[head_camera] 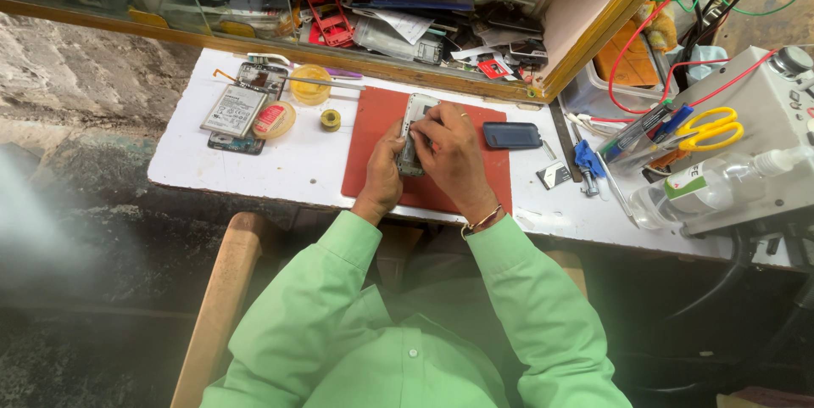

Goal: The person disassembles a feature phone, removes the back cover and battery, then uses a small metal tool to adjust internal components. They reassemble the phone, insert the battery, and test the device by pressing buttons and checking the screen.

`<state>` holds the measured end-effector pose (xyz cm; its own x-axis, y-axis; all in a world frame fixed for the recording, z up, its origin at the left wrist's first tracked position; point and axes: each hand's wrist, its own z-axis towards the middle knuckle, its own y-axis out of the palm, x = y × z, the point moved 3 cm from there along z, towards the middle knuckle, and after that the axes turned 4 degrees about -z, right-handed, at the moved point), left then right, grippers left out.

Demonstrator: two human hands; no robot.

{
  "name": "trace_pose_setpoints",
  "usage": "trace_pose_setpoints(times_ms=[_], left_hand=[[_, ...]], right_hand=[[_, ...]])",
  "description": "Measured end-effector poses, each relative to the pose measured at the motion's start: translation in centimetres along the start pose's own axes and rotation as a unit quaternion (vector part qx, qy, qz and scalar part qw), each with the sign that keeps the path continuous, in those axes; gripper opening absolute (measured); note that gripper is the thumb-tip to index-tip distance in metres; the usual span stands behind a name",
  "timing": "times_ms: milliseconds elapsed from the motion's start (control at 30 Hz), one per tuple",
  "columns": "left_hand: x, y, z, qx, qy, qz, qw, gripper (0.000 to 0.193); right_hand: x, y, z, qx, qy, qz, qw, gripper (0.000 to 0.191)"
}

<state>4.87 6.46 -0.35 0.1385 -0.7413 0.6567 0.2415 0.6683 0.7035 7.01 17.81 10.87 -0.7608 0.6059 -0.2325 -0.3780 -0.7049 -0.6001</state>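
Fingers (424,124) grip phone (413,111) mid red mat (492,175).

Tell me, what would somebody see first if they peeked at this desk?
Probably both hands, the left hand and right hand, gripping a pale phone over the red mat in the middle of the white table. Next, the yellow-handled scissors on the right and an opened phone on the left.

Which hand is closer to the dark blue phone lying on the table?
The right hand. It rests on the white phone over the red mat, just left of the dark blue phone. The left hand is farther away, beyond the white phone.
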Motion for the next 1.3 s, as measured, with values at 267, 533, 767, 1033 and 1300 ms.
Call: trace_pose_setpoints(times_ms=[267,533,767,1033,1300], left_hand=[[0.0,0.1,0.2,-0.002,0.004,-0.004,1.0,0.057],[0.3,0.1,0.0,-0.01,0.017,-0.013,1.0,0.058],[0.4,0.4,-0.2,-0.018,-0.006,-0.034,0.999,0.057],[0.3,0.3,-0.1,-0.017,0.015,-0.027,0.999,0.055],[0.4,0.4,-0.1,-0.011,0.01,-0.034,0.999,0.058]], right_hand=[[0.2,-0.1,0.2,0.002,-0.004,0.015,1.0,0.014],[0.1,0.0,-0.4,0.029,0.061,0.095,0.993,0.013],[0.4,-1.2,-1.4,0.084,0.114,0.096,0.985,0.014],[-0.5,-0.4,-1.6,0.068,0.073,0.051,0.994,0.02],[-0.3,-0.4,-1.4,0.074,0.078,0.037,0.994,0.015]])
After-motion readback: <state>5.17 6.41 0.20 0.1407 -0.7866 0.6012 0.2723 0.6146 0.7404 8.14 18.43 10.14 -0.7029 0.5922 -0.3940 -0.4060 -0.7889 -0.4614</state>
